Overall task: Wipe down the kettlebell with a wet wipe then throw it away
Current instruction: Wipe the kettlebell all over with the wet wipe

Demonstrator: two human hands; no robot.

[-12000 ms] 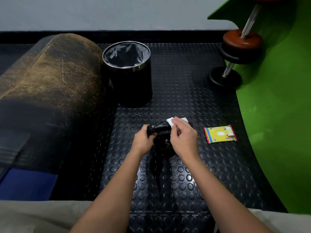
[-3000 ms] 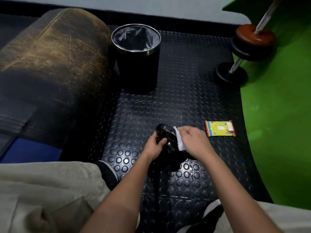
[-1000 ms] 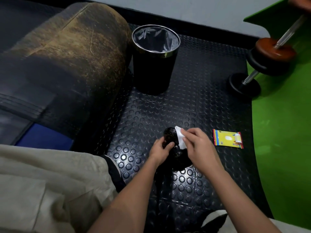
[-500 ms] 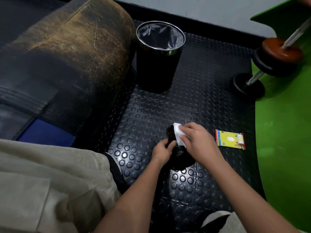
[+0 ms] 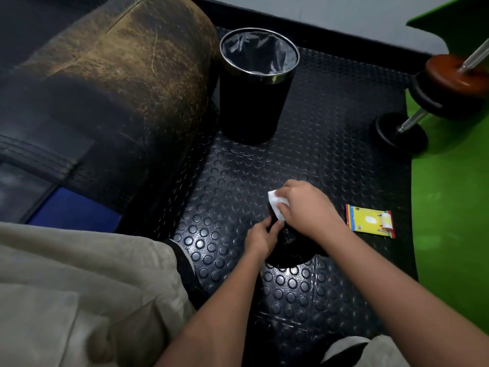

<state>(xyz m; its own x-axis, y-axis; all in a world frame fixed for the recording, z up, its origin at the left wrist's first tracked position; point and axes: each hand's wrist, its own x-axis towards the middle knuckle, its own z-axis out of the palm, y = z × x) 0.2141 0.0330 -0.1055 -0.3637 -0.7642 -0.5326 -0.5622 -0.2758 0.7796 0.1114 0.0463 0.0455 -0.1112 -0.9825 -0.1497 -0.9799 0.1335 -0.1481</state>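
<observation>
A black kettlebell stands on the studded rubber floor, mostly hidden under my hands. My left hand grips its near left side, fingers curled round the handle area. My right hand holds a white wet wipe and presses it against the top of the kettlebell. A black bin with a chrome rim and a grey liner stands open beyond, at the back centre.
A yellow wet-wipe pack lies on the floor to the right. A worn leather bolster fills the left. A dumbbell leans at the right on the green mat. My knee in beige trousers is at lower left.
My right hand has slid the wipe up and left over the top of the kettlebell. The left hand keeps its grip. The camera has tilted a little.
</observation>
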